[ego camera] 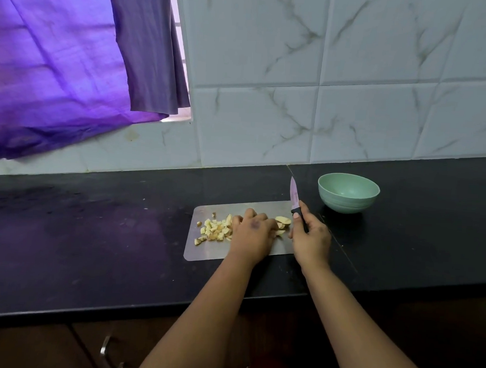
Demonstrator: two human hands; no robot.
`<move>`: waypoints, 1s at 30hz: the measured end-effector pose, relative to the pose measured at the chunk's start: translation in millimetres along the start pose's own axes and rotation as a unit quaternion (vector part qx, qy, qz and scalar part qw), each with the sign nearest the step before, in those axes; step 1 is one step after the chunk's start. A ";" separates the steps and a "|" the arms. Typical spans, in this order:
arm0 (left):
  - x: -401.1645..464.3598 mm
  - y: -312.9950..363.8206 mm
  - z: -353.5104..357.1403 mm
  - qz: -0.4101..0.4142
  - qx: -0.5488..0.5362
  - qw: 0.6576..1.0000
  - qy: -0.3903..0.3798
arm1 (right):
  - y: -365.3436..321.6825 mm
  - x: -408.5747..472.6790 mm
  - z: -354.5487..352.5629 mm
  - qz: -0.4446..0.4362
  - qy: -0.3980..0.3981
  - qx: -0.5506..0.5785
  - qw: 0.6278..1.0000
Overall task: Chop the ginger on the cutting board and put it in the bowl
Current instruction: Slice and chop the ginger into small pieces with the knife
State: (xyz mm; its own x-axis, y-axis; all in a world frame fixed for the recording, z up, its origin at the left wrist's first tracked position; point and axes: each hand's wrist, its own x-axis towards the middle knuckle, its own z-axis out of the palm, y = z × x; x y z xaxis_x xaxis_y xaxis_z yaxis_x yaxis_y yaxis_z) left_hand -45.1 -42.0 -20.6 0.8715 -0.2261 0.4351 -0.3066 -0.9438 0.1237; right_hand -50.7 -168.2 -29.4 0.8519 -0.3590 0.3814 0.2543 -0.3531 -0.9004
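Chopped ginger (215, 229) lies on the cutting board (204, 250) beside larger pieces (283, 220) that the left hand (252, 235) seems to pin under curled fingers, while the right hand (309, 238) grips a knife (294, 197) upright near the green bowl (348, 192) on the black counter (92, 246).

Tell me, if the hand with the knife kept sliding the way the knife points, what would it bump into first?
Probably nothing on the counter. The right hand holds the small pink-bladed knife pointing up and away, toward the white marble-patterned wall tiles. The pale green round bowl sits off to the right of that line, though depth is hard to judge.
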 end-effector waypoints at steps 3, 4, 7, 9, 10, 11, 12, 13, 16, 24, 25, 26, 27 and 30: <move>-0.4 -1.5 0.5 -0.007 -0.003 1.000 0.007 | -0.6 -0.9 -0.4 0.003 -0.003 -0.004 1.000; -1.1 -2.0 0.1 -0.009 -0.009 1.000 0.005 | -1.6 -1.6 -0.3 0.004 -0.004 -0.005 1.000; -4.1 -3.3 -1.1 -0.029 -0.014 0.999 0.010 | -6.9 -6.9 -3.6 0.007 -0.012 -0.015 1.000; -5.5 -8.0 -1.1 -0.064 -0.001 0.997 0.033 | -12.4 -14.7 -10.1 -0.005 -0.041 -0.057 0.997; -5.5 -11.6 -1.1 -0.088 0.001 0.995 0.037 | -15.9 -20.0 -13.6 -0.017 -0.064 -0.093 0.993; -5.0 -16.1 -1.2 -0.112 -0.001 0.993 0.034 | -20.0 -25.7 -16.7 -0.032 -0.090 -0.128 0.987; -4.0 -19.7 -1.7 -0.134 -0.007 0.991 0.025 | -23.3 -30.9 -18.4 -0.045 -0.116 -0.160 0.979; -3.1 -22.4 -2.3 -0.150 -0.012 0.989 0.014 | -26.5 -35.5 -19.3 -0.052 -0.141 -0.186 0.971; -1.7 -24.3 -2.7 -0.164 -0.016 0.986 -0.003 | -31.3 -42.3 -16.2 -0.037 -0.185 -0.220 0.957; -1.2 -21.2 -4.5 -0.176 -0.045 0.983 -0.009 | -35.4 -38.7 0.9 -0.024 -0.225 -0.330 0.917; -0.8 -21.0 -4.9 -0.178 -0.046 0.983 -0.010 | -40.5 -36.1 2.9 -0.027 -0.238 -0.355 0.904; -0.4 -21.0 -5.0 -0.181 -0.047 0.982 -0.011 | -47.0 -33.0 3.8 -0.027 -0.249 -0.379 0.891; -0.9 -21.4 -4.9 -0.186 -0.049 0.981 -0.013 | -54.7 -29.0 3.8 -0.024 -0.259 -0.401 0.879; -2.8 -22.8 -5.5 -0.195 -0.056 0.979 -0.015 | -78.7 -12.8 -5.6 -0.005 -0.304 -0.469 0.829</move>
State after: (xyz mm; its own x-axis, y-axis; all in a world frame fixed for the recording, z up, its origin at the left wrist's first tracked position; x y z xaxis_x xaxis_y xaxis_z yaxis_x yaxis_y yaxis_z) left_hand -42.6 -18.6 -19.7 0.9406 0.1388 0.3098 0.0142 -0.9279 0.3726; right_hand -84.1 -140.7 37.7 0.9977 0.0495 -0.0454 0.0378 -0.9725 -0.2299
